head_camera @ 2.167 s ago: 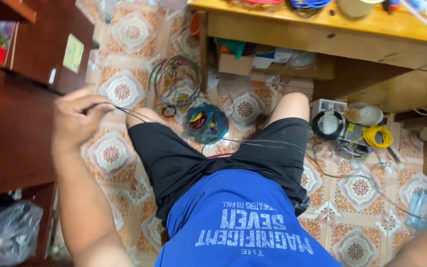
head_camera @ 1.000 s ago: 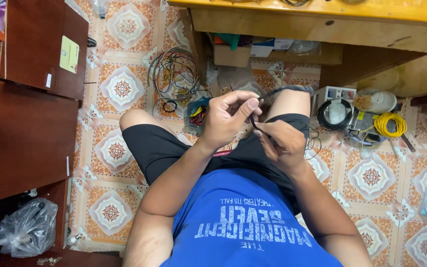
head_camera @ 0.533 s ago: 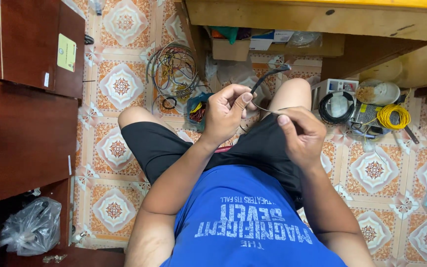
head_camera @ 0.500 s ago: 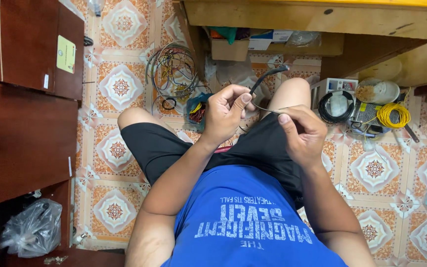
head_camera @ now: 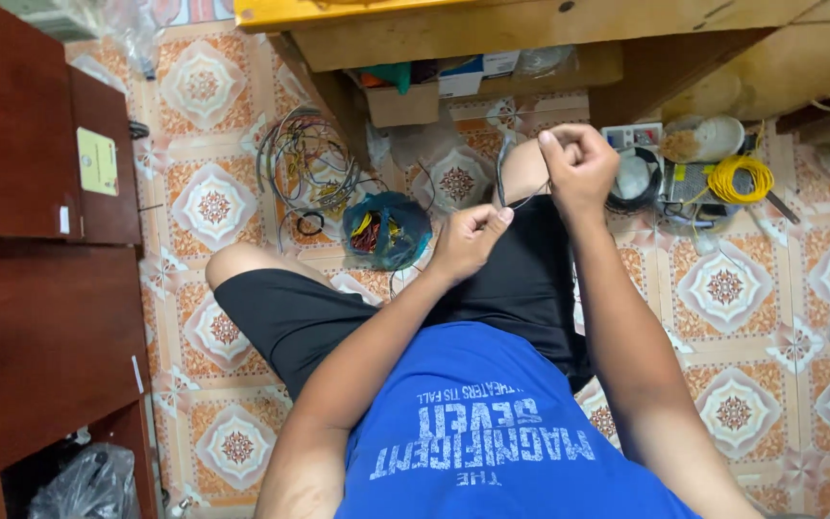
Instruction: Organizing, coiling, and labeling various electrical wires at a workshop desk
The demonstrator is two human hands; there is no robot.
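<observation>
Thin dark wire (head_camera: 523, 202) pinched in left hand (head_camera: 468, 242). Other end gripped in closed right hand (head_camera: 578, 168). Stretched taut between, above the lap.

Even, soft indoor light fills the view — bright enough to read the patterned floor tiles (head_camera: 213, 207) clearly, with no hard shadows. The recess under the wooden table (head_camera: 492, 29) falls darker. Both hands (head_camera: 578, 163) show slight motion blur. Wide-lens bending stretches the edges — the dark red cabinet (head_camera: 31, 317) leans, and corners go soft.
</observation>
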